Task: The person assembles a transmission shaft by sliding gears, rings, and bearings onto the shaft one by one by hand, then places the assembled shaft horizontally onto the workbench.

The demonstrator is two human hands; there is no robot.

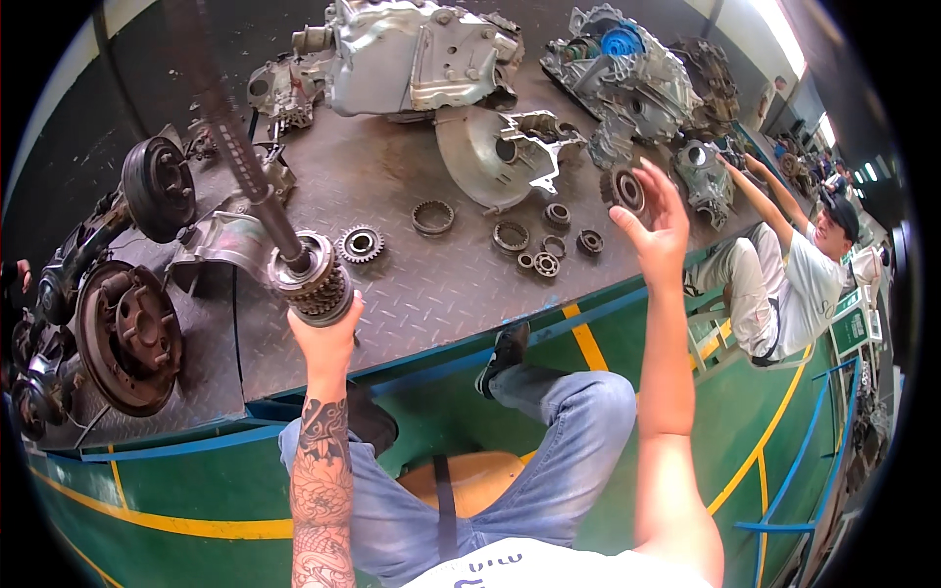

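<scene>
My left hand (328, 338) is wrapped round the lower end of a gear shaft (240, 162), at its stack of gears (314, 284). The long splined shaft rises toward the upper left and blurs near the top. Up at the right, my right hand (659, 230) pinches a dark toothed gear (623, 192) between thumb and fingers, above the bench edge. Beside the gear stack lies a loose gear (361, 244). Between my hands lie a toothed ring (432, 218), another ring (510, 236), a ball bearing (546, 265) and a small gear (590, 242).
The metal bench (421, 304) carries a large gearbox housing (421, 59), a bell-shaped casing (490, 157) and an opened gearbox (627, 78). Brake drums (127, 333) crowd the left. A seated person (784, 265) reaches for a casing (704, 181) at the right.
</scene>
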